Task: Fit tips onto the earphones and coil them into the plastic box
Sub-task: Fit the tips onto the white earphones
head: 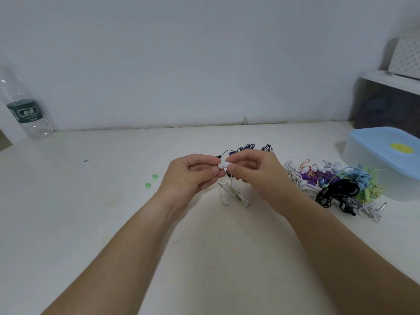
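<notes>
Tabletop [91,223]: white, runs to a pale wall; carries everything listed below.

Plastic box [384,164]: translucent, blue lid with a yellow patch, lid on; stands at the far right, just behind the heap, well apart from the hands; cut off by the frame edge.

Water bottle [25,110]: clear, green label, far left against the wall; no part in the task.

Heap of earphones [336,185]: white, purple, black, blue and green cables tangled together, right of the hands, touching the box front; single sets cannot be told apart; two darker coils [246,147] lie just behind the hands.

Left hand [191,176] and right hand [256,171]: raised together over mid-tabletop; each grip pinches thumb against forefinger on the white earbud [223,165] from its own side.

White cable [236,194]: loosely bunched on the tabletop under the hands, second bud lying at its near-left edge.

Green tips [155,176]: two small pieces, left of the left hand, loose.

Step in hand, by judgement: seating a tip on the white earbud; coiling and boxing not yet begun. Next move calls for a firm push with a slight twist while the bud is steadied; then the second bud.

Hard to make out: whether a tip is already on the bud, and its colour; fingertips cover the joint.
</notes>
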